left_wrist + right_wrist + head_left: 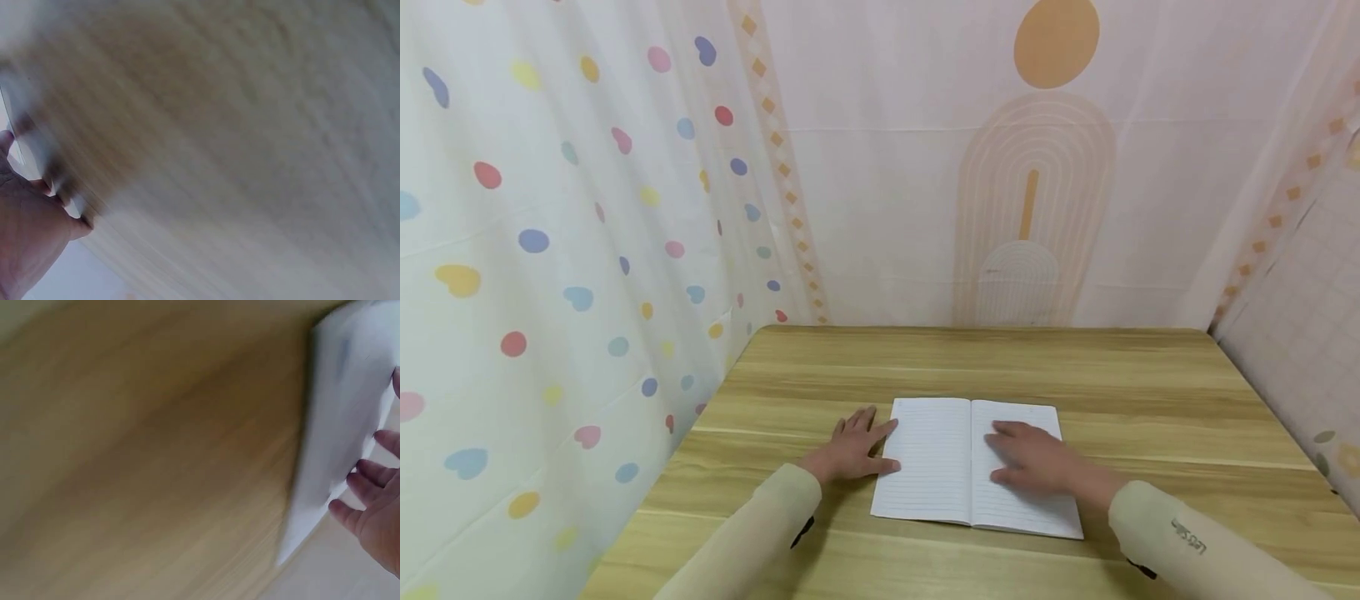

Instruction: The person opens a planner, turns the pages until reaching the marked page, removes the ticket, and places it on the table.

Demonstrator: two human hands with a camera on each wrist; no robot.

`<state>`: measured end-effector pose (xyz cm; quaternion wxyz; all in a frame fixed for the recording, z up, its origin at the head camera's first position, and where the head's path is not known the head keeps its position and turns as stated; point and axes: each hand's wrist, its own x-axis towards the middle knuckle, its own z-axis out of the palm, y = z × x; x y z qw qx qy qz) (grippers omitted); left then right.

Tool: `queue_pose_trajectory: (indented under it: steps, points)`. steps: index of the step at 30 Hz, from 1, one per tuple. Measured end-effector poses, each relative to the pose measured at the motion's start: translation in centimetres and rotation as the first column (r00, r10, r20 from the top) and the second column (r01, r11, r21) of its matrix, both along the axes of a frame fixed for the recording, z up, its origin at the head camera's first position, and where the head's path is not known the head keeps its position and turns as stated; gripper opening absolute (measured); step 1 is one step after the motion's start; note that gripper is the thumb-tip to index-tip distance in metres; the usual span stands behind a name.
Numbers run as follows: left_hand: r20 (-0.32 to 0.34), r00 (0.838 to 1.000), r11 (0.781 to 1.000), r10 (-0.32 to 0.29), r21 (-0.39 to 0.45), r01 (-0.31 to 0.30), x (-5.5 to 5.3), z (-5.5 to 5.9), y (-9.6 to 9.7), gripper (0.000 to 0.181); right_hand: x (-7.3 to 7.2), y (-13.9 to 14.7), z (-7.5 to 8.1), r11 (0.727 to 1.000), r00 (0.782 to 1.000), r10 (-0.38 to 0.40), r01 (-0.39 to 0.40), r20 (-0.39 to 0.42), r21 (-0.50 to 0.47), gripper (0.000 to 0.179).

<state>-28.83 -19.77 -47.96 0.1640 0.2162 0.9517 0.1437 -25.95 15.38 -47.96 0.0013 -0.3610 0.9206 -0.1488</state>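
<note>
An open notebook [928,492] with ruled white pages lies flat on the wooden table. My left hand [853,448] is at its left edge, thumb and index fingertip over the page margin and the other fingers spread on the wood. Over the right page is my right hand [1033,458], its fingers extended toward the middle fold. In the right wrist view the fingers [370,475] of that hand reach over the notebook [340,419]. The left wrist view shows the left hand [31,228] at the frame's edge, fingers spread.
The wooden table [820,367] has light and dark grain and rounded far corners. Behind it hangs a pale curtain [880,208] with an arch print. A curtain with coloured dots [587,333] hangs along the left side.
</note>
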Motion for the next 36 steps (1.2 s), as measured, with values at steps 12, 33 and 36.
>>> queue_pose_trajectory:
  steps: [12,33,36]
  points:
    - [-0.006,1.000,1.000,-0.005,-0.001,0.005,-0.1,0.1,0.0,0.081,-2.0,7.2,-0.6,0.956,0.953,-0.292,0.292,0.080,0.008,0.079]
    - [-0.005,1.000,0.999,-0.011,-0.033,0.011,0.0,0.0,0.1,0.082,-2.0,6.2,0.1,0.965,0.976,-0.215,0.211,-0.010,-0.154,0.042]
    - [-0.001,1.000,0.999,-0.011,-0.030,0.011,0.0,0.0,0.0,0.082,-2.1,5.7,1.2,0.934,0.963,-0.240,0.263,0.122,-0.242,0.048]
